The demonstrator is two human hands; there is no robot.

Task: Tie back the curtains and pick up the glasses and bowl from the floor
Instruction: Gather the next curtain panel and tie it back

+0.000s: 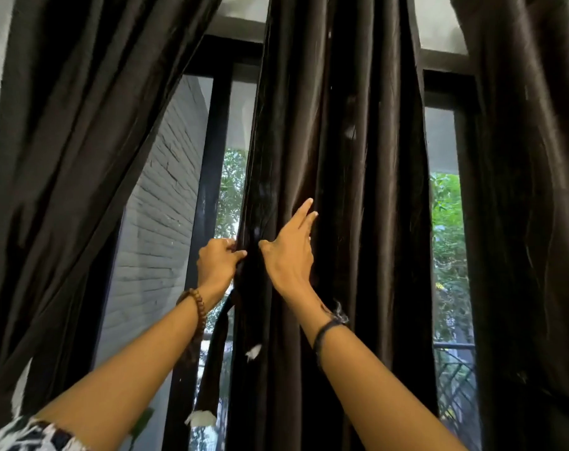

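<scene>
Two bare forearms are reaching up from the bottom edge, a patterned sleeve [29, 434] showing at the bottom left corner. The left wrist is wearing a bead bracelet [197, 312], the right a dark band [325, 330]. The left hand [216, 263] is curling its fingers round the left edge of the middle curtain [335, 190], pinching a fold of it. The right hand [291, 247] is lying flat against the same curtain just beside the left, fingers straight and close together, thumb out toward the left hand. The middle curtain is hanging bunched in front of the window frame [211, 141]. The left curtain [75, 141] is sweeping away toward the left edge; the right curtain [530, 190] is hanging along the right edge. A brick wall [159, 229] and leaves [447, 239] are showing through the glass. A dark strip [216, 353] is hanging below the left hand; cannot tell what it is. Glasses and bowl are out of view.
</scene>
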